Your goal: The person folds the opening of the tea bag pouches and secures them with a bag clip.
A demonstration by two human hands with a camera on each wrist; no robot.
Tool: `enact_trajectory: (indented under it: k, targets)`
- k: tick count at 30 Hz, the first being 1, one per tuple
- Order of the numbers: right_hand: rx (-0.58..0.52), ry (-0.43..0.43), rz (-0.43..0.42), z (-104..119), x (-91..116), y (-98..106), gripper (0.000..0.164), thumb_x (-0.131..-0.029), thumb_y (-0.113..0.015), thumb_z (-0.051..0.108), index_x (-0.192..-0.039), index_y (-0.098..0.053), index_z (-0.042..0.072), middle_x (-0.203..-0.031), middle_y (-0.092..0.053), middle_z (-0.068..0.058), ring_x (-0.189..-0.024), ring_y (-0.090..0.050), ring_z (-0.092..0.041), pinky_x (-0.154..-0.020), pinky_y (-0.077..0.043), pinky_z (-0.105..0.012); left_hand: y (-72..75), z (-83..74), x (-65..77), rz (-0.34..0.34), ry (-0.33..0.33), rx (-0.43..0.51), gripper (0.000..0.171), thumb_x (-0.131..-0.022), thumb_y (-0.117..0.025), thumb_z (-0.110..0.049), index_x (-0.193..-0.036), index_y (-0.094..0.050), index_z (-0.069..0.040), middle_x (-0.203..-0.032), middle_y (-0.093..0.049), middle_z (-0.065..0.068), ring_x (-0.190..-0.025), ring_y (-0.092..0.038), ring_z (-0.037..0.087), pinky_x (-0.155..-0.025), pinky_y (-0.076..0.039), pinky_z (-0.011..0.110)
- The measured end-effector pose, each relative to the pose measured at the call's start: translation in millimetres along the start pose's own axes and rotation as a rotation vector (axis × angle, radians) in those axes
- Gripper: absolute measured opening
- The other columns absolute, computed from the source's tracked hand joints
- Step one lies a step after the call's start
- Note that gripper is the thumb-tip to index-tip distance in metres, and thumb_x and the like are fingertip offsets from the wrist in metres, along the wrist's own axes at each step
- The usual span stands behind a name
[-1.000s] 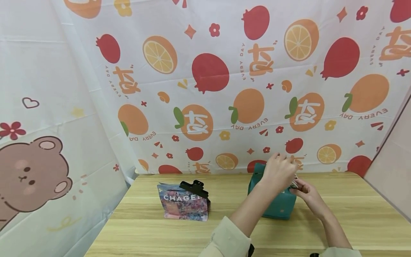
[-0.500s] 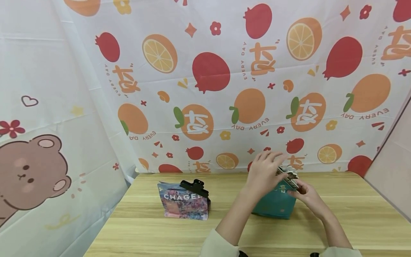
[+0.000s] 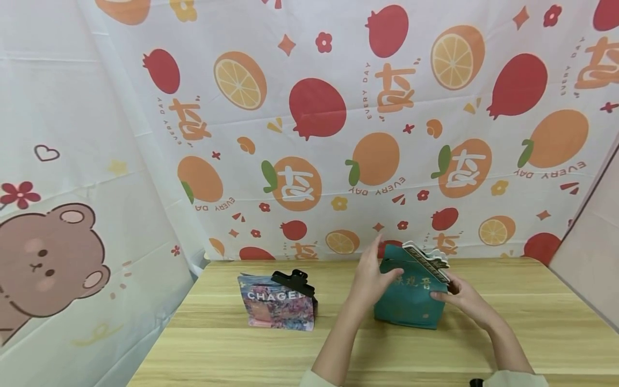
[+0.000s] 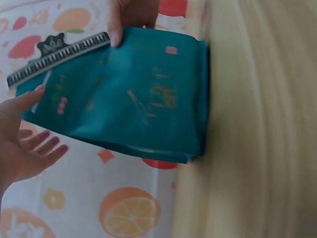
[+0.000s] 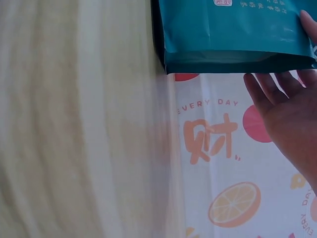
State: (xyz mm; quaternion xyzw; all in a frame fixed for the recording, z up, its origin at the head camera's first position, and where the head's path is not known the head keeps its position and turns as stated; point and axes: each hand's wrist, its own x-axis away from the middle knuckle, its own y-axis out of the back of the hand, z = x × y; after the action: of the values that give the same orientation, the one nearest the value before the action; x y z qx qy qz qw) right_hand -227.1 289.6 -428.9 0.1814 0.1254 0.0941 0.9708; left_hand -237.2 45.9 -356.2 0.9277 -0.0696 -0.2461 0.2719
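A teal tea pouch [image 3: 406,306] with gold characters stands upright on the table, right of the middle. A clip with a scalloped, patterned top [image 3: 427,262] sits slanted across its upper right corner. My right hand [image 3: 466,301] holds the pouch at its right edge, thumb on the front and fingers behind. At the pouch's upper left is my left hand [image 3: 373,277], its fingers spread and curled round nothing. In the left wrist view the left thumb tip overlaps the pouch [image 4: 133,94] near the clip [image 4: 59,58], while the other fingers are apart from it.
To the left stands a smaller blue and pink pouch [image 3: 280,312] with a black clip [image 3: 293,282] on its top right corner. Both stand on a wood-grain table [image 3: 232,355]. A fruit-print cloth [image 3: 319,161] hangs right behind the table's far edge.
My left hand has come away from the clip, moving left and down to the pouch's left side. The clip and gold characters now show. My right hand stays at the pouch's right edge.
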Motion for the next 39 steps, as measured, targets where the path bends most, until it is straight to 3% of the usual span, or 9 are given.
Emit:
enact_trajectory:
  k: [4,8,13,17,28,39]
  targets:
    - [0.016,-0.012,0.022,0,1,1,0.067,-0.087,-0.063,0.013,-0.141,-0.027,-0.004,-0.13,-0.041,-0.029,-0.117,-0.037,-0.042,-0.082,-0.042,-0.029,-2.9,15.8,4.3,0.058,0.117,0.127,0.083,-0.08,-0.072,-0.024,-0.146,-0.022,-0.014,-0.142,-0.032,0.01,-0.126,-0.036,0.027,-0.095,-0.036,0.043]
    - [0.025,-0.032,0.045,0,1,3,0.072,-0.087,-0.063,0.015,-0.143,-0.021,-0.003,-0.133,-0.036,-0.031,-0.119,-0.034,-0.044,-0.084,-0.041,-0.035,-5.6,28.6,9.1,0.142,0.17,0.162,0.081,-0.082,-0.071,-0.022,-0.145,-0.021,-0.007,-0.14,-0.034,0.015,-0.124,-0.038,0.031,-0.094,-0.037,0.044]
    - [0.015,-0.08,0.057,0,1,5,0.077,-0.087,-0.063,0.017,-0.145,-0.015,-0.001,-0.137,-0.028,-0.032,-0.122,-0.028,-0.049,-0.087,-0.039,-0.047,-10.5,37.1,13.3,0.256,0.193,0.149,0.073,-0.086,-0.066,-0.02,-0.141,-0.024,0.001,-0.138,-0.037,0.018,-0.126,-0.035,0.032,-0.098,-0.031,0.047]
    - [0.015,-0.119,0.051,2,0,6,0.079,-0.087,-0.063,0.019,-0.146,-0.013,0.001,-0.136,-0.03,-0.032,-0.122,-0.029,-0.049,-0.087,-0.039,-0.048,-15.7,38.7,15.0,0.288,0.189,0.13,0.064,-0.09,-0.061,-0.015,-0.14,-0.025,0.003,-0.136,-0.037,0.019,-0.126,-0.034,0.032,-0.099,-0.03,0.046]
    - [0.046,-0.155,0.007,2,2,9,0.078,-0.086,-0.065,0.021,-0.143,-0.019,-0.003,-0.129,-0.04,-0.03,-0.117,-0.039,-0.042,-0.085,-0.041,-0.043,-29.8,35.7,18.0,0.273,0.256,0.098,0.062,-0.093,-0.056,-0.016,-0.141,-0.021,0.003,-0.14,-0.031,0.019,-0.126,-0.033,0.032,-0.099,-0.03,0.045]
    - [0.05,-0.161,-0.002,1,9,22,0.076,-0.089,-0.061,0.02,-0.142,-0.015,-0.007,-0.131,-0.036,-0.033,-0.119,-0.035,-0.043,-0.09,-0.037,-0.048,-49.2,26.4,16.2,0.23,0.274,0.092,0.058,-0.091,-0.057,-0.017,-0.139,-0.027,-0.003,-0.136,-0.036,0.013,-0.123,-0.038,0.03,-0.097,-0.034,0.044]
